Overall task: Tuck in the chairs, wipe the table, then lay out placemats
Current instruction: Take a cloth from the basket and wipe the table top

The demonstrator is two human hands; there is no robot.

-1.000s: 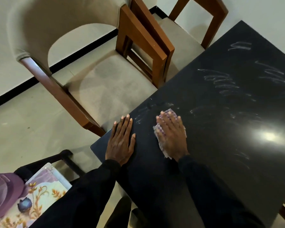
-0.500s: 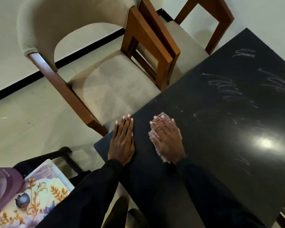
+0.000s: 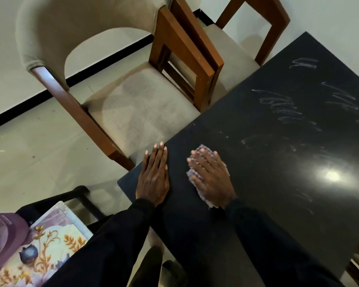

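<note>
A glossy black table [image 3: 278, 154] carries white chalk-like streaks [image 3: 278, 106] across its far half. My right hand [image 3: 210, 175] lies flat on a purple checked cloth [image 3: 203, 149] near the table's left corner, pressing it to the surface. My left hand [image 3: 153, 175] rests flat on the table edge beside it, fingers together, holding nothing. A beige chair with a wooden frame [image 3: 137, 112] stands at the table's left side, its seat partly under the top. A second wooden chair [image 3: 232, 52] stands behind it.
A floral placemat stack [image 3: 50, 243] lies on a black stool [image 3: 79, 193] at lower left, next to a purple object [image 3: 2, 237]. The pale tiled floor [image 3: 29, 154] meets a white wall with a black skirting line. A light reflection glares on the table's right part.
My right hand with the cloth has slid back toward me and a little left along the table. The streaks near the left edge have gone. My left thumb has closed against the hand.
</note>
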